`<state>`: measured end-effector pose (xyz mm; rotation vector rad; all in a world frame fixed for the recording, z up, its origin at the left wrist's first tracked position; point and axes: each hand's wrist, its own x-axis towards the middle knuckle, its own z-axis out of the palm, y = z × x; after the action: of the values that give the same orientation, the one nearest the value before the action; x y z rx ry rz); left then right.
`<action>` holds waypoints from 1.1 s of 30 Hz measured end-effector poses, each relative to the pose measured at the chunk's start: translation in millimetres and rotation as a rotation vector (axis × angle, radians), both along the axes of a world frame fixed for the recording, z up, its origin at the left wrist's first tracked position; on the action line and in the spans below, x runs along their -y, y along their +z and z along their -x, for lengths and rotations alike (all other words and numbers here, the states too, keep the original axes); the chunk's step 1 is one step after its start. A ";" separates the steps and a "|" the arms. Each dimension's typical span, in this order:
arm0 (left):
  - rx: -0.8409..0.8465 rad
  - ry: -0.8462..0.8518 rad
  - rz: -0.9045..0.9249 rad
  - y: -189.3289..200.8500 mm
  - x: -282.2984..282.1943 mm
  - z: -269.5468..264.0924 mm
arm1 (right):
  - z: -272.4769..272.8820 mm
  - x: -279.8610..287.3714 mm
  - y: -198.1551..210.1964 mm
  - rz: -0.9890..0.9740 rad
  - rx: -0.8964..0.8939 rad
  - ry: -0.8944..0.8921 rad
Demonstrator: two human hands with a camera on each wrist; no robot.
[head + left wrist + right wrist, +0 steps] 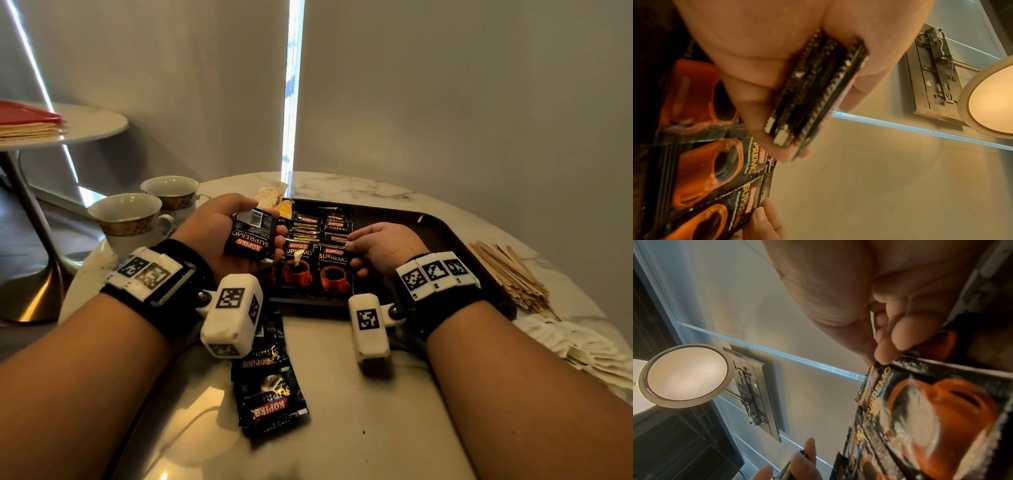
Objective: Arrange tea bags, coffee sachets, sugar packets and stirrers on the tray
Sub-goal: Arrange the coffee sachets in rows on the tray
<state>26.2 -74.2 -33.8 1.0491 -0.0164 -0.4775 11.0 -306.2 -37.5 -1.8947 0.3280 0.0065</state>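
My left hand [212,229] grips a small stack of black coffee sachets [251,236], palm up, over the tray's left edge; the stack's serrated edges [813,91] show between thumb and fingers. My right hand [383,245] pinches the top right corner of a sachet [334,270] in the front row on the dark brown tray [445,222]. The pinching fingertips [879,358] meet at that sachet's edge [931,410]. More sachets [318,226] lie in rows behind it. Wooden stirrers [510,270] are heaped right of the tray.
Loose sachets [270,394] lie on the marble table [376,428] between my forearms. White paper packets [582,346] pile at the right edge. Two gold-banded cups [130,216] stand at the left. Pale packets [270,193] lie behind the tray's left corner.
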 end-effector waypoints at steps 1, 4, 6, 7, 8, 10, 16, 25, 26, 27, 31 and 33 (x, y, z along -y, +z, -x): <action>0.001 0.002 0.001 -0.1 0.0 0.2 | 0.0 -0.5 0.2 -0.005 -0.002 -0.003; 0.001 0.002 0.007 0.4 0.1 1.5 | 0.1 -1.5 1.0 -0.015 -0.001 -0.013; -0.002 0.004 0.011 0.7 -0.2 2.1 | -0.4 -1.6 0.6 -0.010 0.008 -0.023; -0.005 0.005 0.014 0.7 -0.4 2.3 | -0.2 -1.6 0.0 -0.008 0.015 -0.031; -0.009 0.006 0.018 0.8 -0.7 2.4 | -0.2 -1.9 -0.6 -0.005 0.024 -0.041; -0.013 0.004 0.024 1.7 -0.7 2.8 | -0.4 -2.0 -1.2 0.019 0.037 -0.059; -0.010 -0.012 0.058 2.5 -1.8 3.8 | 0.6 -3.5 0.7 0.054 0.054 -0.081; -0.005 0.021 0.058 2.2 -2.1 3.6 | 2.9 -5.2 5.4 0.112 0.051 -0.086; -0.002 0.025 0.056 2.3 -1.8 3.6 | 2.0 -5.2 5.2 0.116 0.057 -0.101; 0.001 0.028 0.051 2.0 -1.7 3.2 | 1.9 -5.1 6.0 0.133 0.059 -0.113; -0.006 0.033 0.010 0.8 -1.7 1.6 | 5.6 -3.8 15.8 0.167 0.008 -0.099; -0.014 0.038 0.000 0.4 -2.2 1.1 | 6.0 -5.4 19.4 0.166 -0.036 -0.056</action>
<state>25.1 -72.0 -33.4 1.0438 0.0160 -0.4504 4.9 -300.7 -18.1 -2.0505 0.4168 -0.0252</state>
